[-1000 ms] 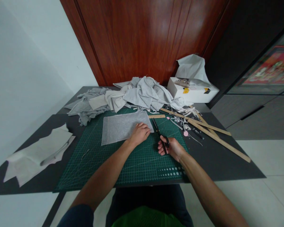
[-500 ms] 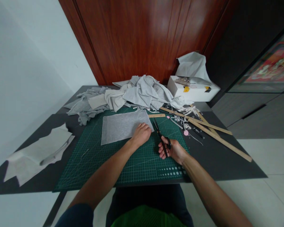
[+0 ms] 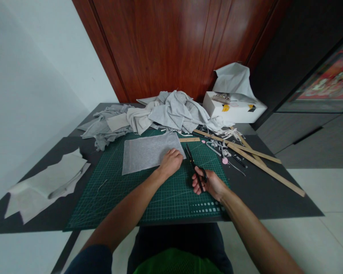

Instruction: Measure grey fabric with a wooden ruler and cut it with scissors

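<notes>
A light grey piece of fabric (image 3: 145, 152) lies flat on the green cutting mat (image 3: 117, 201). My left hand (image 3: 171, 161) is at its lower right corner, fingers curled together on the fabric's edge. To the right, my right hand (image 3: 207, 182) has its fingers through the handles of black scissors (image 3: 190, 155). The blades point away from me, up and to the left, beside the fabric's right edge and apart from it. A short wooden ruler (image 3: 189, 139) lies just beyond the fabric's top right corner.
Crumpled grey and cream cloth (image 3: 174, 110) is heaped along the back. Behind it at right sits a white box (image 3: 234, 111). Long wooden strips (image 3: 265, 171) and fabric scraps (image 3: 217, 146) lie at the right. Folded pale fabric (image 3: 54, 179) rests at the left.
My right hand and the scissors have shifted very slightly toward me. My left hand and the fabric look unmoved.
</notes>
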Demonstrator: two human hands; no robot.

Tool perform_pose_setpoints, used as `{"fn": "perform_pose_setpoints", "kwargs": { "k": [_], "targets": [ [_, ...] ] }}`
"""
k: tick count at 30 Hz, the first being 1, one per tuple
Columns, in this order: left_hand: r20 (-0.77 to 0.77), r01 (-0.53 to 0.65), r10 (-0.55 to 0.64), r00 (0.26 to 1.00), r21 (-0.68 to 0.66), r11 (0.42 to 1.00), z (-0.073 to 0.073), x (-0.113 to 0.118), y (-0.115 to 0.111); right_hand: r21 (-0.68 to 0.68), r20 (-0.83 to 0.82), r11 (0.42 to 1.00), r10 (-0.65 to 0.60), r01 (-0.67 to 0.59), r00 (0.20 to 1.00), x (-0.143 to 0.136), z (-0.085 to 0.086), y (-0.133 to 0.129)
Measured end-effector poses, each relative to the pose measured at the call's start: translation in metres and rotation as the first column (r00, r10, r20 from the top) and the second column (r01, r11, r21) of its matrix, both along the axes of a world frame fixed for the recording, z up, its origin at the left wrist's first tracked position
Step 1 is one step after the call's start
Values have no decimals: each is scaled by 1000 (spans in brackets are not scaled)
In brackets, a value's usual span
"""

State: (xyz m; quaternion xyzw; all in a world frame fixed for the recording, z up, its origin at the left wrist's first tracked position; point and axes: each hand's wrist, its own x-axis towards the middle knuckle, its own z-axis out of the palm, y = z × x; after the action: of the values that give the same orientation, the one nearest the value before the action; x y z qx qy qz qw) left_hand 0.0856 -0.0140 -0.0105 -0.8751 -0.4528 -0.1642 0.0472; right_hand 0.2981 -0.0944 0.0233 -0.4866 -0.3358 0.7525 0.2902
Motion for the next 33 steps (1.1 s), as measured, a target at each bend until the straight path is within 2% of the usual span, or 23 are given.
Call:
{"fn": "perform_pose_setpoints", "kwargs": {
  "k": [6, 11, 16, 23, 33],
  "targets": [
    [104, -89, 78, 991, 98, 991, 2, -1, -3, 4, -7, 1000, 18, -18, 1000, 4, -2, -5],
    [129, -93, 79, 988, 105, 990, 5, 2, -5, -15, -39, 998, 54, -55, 998, 5, 0, -9],
    [160, -117, 103, 982, 79, 990, 6, 5, -5, -39, -40, 997, 68, -70, 997, 4, 5, -18],
    [153, -54, 52, 987, 13, 998, 5, 6, -6, -33, -27, 997, 74, -75, 997, -2, 4, -19],
    [158, -113, 117, 980, -37, 993, 6, 7, -8, -34, -9, 997, 67, -67, 998, -1, 2, -28]
  ]
}}
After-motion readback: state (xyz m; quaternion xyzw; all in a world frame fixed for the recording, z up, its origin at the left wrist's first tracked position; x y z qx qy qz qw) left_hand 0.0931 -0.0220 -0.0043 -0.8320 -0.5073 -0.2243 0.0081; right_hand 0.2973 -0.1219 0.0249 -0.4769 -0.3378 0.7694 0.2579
